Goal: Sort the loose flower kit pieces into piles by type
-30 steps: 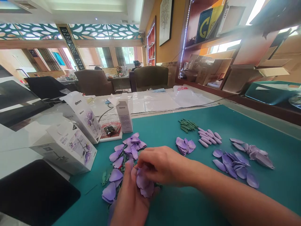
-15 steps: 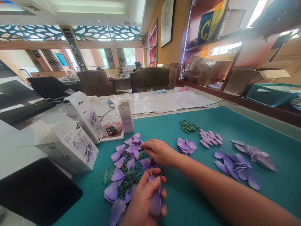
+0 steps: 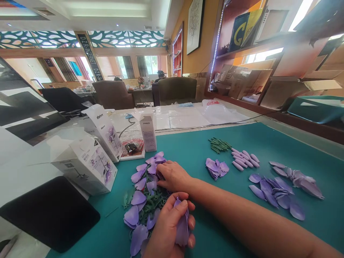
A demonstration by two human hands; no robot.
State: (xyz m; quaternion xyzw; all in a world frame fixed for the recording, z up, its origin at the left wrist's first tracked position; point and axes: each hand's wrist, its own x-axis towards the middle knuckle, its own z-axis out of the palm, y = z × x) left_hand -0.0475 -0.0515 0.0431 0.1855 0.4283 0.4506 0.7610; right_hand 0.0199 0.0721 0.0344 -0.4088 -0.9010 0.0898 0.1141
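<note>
My left hand (image 3: 172,225) is closed around a small stack of purple plastic petals (image 3: 182,227) near the front of the table. Beyond it, my right hand (image 3: 172,175) reaches over a mixed pile, its thumb and fingers apart and curving down at the loose purple petals (image 3: 138,175) there. Whether its fingertips touch a petal is hard to see. Green plastic leaf and stem parts (image 3: 154,199) lie tangled among these petals. Part of the pile is hidden beneath both hands.
To the right lie sorted groups: green sticks (image 3: 219,145), light purple pods (image 3: 244,159), small petals (image 3: 216,168), larger petals (image 3: 276,191) and pale pieces (image 3: 298,177). White boxes (image 3: 88,161) and a black flat panel (image 3: 51,215) stand or lie left on the green mat (image 3: 231,200).
My right hand has moved left and deeper into the pile, covering petals and openwork purple pieces seen before. My left hand keeps its petals. The view has shifted slightly.
</note>
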